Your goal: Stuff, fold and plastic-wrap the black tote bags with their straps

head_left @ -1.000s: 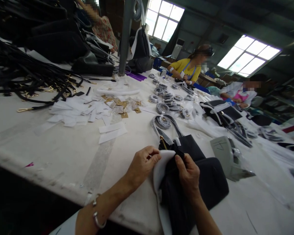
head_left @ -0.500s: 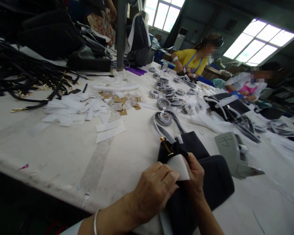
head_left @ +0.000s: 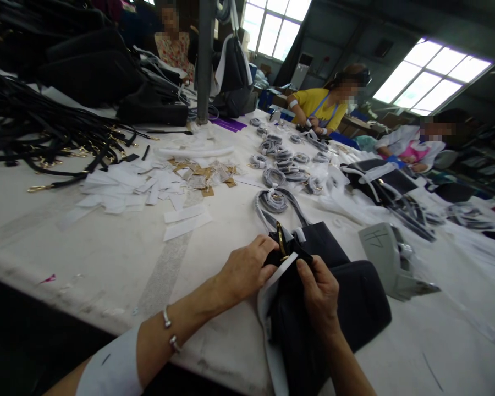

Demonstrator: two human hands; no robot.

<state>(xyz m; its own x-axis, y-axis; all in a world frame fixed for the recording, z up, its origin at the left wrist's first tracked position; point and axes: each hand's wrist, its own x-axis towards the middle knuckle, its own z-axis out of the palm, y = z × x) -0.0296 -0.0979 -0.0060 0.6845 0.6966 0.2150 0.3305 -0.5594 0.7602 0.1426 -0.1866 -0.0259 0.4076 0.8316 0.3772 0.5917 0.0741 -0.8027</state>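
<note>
Black bag: smooth, soft-cornered black bag lying on the pale, scuffed worktop, in front of the person.
Left hand: left hand, fingers bent and nearly closed at the bag's mouth, beside the zip; whether they grip anything is hidden.
Right hand: right hand, thumb and fingers pinched together on the bag's dark upper edge.
White liner: matte, flexible white sheet, its narrow edge rising between the hands, its length running down the bag's side.
Zip: gold-toned, toothed zip at the opening.
Handle: looped handle in crinkled clear wrapping, beyond the zip.
Dispenser: angular grey dispenser, handwriting on its side, right of the bag.
Paper slips: flat white slips, loosely overlapping, near square brown tags.
Coils: rounded, film-wrapped strap coils, clustered farther back.
</note>
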